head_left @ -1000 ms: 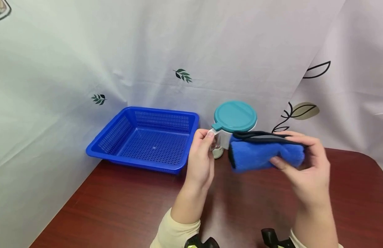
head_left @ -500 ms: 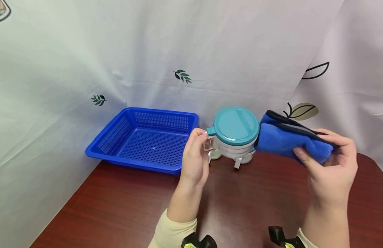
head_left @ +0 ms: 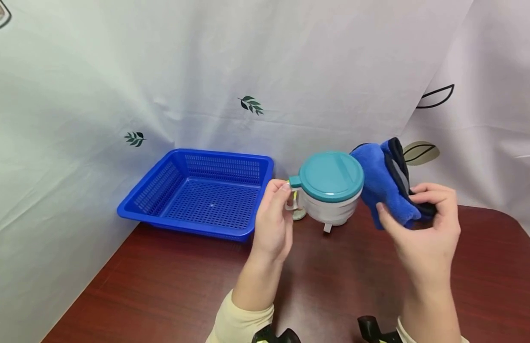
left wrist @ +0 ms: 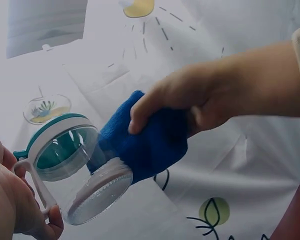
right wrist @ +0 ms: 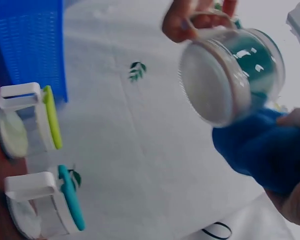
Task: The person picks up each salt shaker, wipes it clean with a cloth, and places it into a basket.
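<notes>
My left hand (head_left: 271,224) grips the handle of a clear seasoning jar (head_left: 332,178) with a teal lid, held up above the table. White contents show low in the jar (left wrist: 97,192) in the left wrist view, where it is tilted. My right hand (head_left: 427,243) holds a folded blue cloth (head_left: 374,178) with dark edging, thumb on the near side and fingers on the far side. The cloth (left wrist: 145,137) lies against the jar's side in the left wrist view. Part of my right fingers is hidden behind the cloth.
A blue perforated basket (head_left: 213,202) stands on the dark red table (head_left: 175,281) at left. Two more handled jars stand on the table, one with a lime lid (right wrist: 52,117), one with a teal lid (right wrist: 71,200). A white printed curtain (head_left: 290,71) hangs behind.
The cloth moved right, then came back left, and now stands tilted against the jar's right side. The jar, partly covered by the cloth earlier, is now in plain sight. My left hand barely moved.
</notes>
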Demonstrator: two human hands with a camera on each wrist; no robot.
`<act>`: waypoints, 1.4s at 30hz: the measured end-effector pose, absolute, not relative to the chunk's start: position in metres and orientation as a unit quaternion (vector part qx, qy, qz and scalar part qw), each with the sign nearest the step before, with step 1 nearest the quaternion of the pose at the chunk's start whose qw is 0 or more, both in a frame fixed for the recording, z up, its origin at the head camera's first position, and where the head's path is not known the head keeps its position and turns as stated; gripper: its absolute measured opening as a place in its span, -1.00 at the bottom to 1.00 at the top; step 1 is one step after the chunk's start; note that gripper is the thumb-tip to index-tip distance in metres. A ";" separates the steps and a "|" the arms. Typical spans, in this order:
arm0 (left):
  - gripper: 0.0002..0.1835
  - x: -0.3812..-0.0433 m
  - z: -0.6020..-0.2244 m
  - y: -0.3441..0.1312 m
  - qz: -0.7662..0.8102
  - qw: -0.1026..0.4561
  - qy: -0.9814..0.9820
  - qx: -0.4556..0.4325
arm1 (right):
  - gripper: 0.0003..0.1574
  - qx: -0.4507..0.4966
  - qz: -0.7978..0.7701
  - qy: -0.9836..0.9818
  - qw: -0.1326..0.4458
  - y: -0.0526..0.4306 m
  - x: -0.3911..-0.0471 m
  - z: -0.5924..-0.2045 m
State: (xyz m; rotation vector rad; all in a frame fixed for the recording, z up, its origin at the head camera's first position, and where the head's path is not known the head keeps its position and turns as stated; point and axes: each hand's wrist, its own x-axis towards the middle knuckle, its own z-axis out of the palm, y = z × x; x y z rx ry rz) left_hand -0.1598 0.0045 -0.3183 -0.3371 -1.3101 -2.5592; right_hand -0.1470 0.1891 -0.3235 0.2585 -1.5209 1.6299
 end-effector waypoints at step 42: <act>-0.77 -0.157 -0.323 0.001 -0.728 0.025 -0.595 -0.341 | -0.36 0.292 0.844 -0.396 0.215 0.217 -0.158 -0.333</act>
